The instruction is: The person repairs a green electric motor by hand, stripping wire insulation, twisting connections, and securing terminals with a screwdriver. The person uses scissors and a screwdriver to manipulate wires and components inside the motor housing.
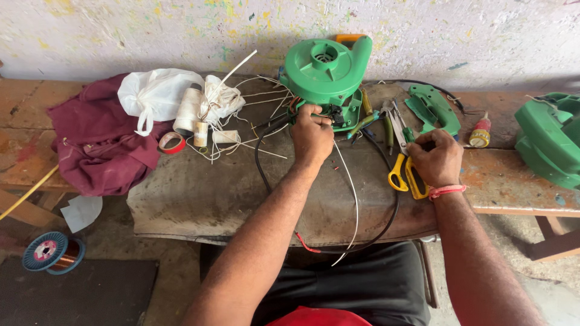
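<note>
Left hand (pixel 312 136) sits at centre frame, fingers curled against the open underside of the green blower housing (pixel 326 69), which lies at 12 o'clock from it on the dark bench mat (pixel 199 193). We cannot tell whether the fingers pinch a wire or only press on the casing. A black cable (pixel 261 163) and a thin white wire (pixel 353 199) run from the housing past this hand toward 6 o'clock.

Right hand (pixel 436 160), at 3 o'clock from the left, rests knuckles up over the yellow-handled scissors (pixel 403 172); we note its fingers bent down onto the tool, though the grip itself is hidden. A red thread band circles that wrist.

At 12 o'clock from the right hand lies a loose green cover piece (pixel 432 108), with a small glue bottle (pixel 481 134) at 2 o'clock. Another green casing (pixel 547 136) sits at the far 3 o'clock edge.

At 9 o'clock from the left hand: a red tape roll (pixel 171 142), white thread spools (pixel 188 108), a white plastic bag (pixel 154 90) and a maroon cloth (pixel 96 145). A copper wire reel (pixel 51 252) stands on the floor at 8 o'clock.
</note>
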